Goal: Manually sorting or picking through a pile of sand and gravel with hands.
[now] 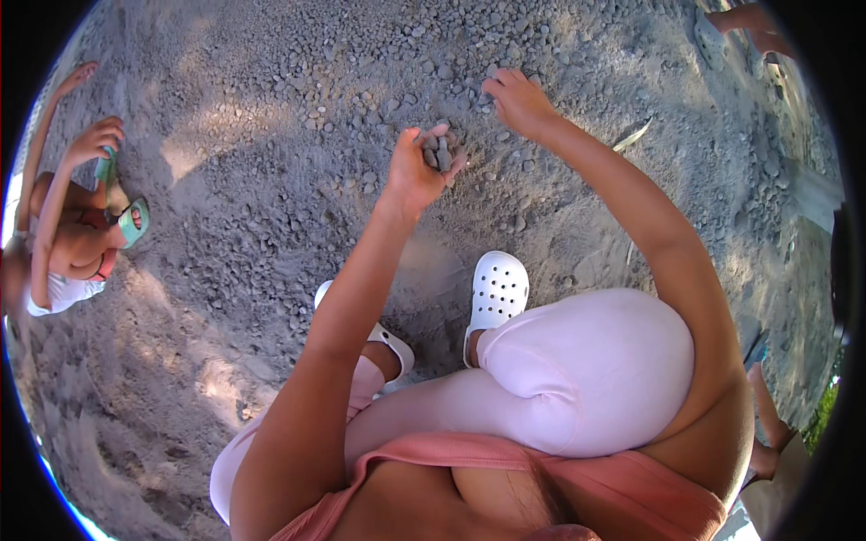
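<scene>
Several grey stones [439, 153] lie in the cupped palm of my left hand [418, 169], its fingers curled up around them. This hand is held over the gravel, in front of my feet. Farther out and to the right, my right hand [519, 101] reaches down to the loose gravel [424, 72]. Its fingers are bent and drawn together at the stones; whatever they pinch is too small to make out. More stones of mixed sizes are strewn around both hands.
My white clogs [498, 287] stand on the dusty ground below my hands. A pale dry leaf [633, 135] lies right of my right forearm. At the left, another person [77, 216] in green shoes crouches. Other people's limbs [762, 41] show along the right rim.
</scene>
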`<state>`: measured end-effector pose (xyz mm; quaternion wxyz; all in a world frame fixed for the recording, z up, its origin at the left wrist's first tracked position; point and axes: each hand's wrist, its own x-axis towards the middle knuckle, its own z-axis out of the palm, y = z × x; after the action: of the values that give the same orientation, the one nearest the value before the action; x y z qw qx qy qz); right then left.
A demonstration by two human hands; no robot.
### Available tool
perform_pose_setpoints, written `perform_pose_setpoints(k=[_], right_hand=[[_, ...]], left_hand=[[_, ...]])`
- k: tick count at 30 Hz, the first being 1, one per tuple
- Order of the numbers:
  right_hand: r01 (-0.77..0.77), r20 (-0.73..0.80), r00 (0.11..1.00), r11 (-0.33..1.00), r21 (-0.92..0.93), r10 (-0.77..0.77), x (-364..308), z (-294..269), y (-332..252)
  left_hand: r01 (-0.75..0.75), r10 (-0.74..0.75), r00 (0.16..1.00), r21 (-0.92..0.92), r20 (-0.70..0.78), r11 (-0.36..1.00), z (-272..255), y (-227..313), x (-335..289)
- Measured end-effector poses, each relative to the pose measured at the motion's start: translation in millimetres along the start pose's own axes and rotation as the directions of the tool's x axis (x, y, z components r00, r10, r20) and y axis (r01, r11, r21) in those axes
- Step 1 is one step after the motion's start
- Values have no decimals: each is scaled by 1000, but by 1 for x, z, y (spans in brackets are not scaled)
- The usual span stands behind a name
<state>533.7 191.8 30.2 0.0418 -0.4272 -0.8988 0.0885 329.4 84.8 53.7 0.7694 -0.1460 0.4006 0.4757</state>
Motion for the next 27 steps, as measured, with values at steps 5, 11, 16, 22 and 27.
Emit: perform_pose_setpoints(k=[5, 11, 16, 22, 27], right_hand=[[-68, 43, 997, 995, 72, 65, -15, 3, 3], [-55, -27, 998, 989, 135, 59, -21, 5, 10], [-196, 126, 977, 953, 229, 170, -17, -13, 0], [-245, 196, 966, 829, 503, 167, -18, -40, -38], [-365, 411, 904, 708, 605, 116, -18, -55, -62]], left_hand=[[-45, 50, 995, 53, -83, 998, 8, 3, -1], [-3, -3, 997, -73, -75, 997, 2, 6, 2], [-23, 14, 995, -91, -104, 996, 3, 9, 0], [-35, 31, 991, -31, -127, 999, 14, 3, -5], [-9, 4, 996, -50, -90, 999, 17, -2, -5]])
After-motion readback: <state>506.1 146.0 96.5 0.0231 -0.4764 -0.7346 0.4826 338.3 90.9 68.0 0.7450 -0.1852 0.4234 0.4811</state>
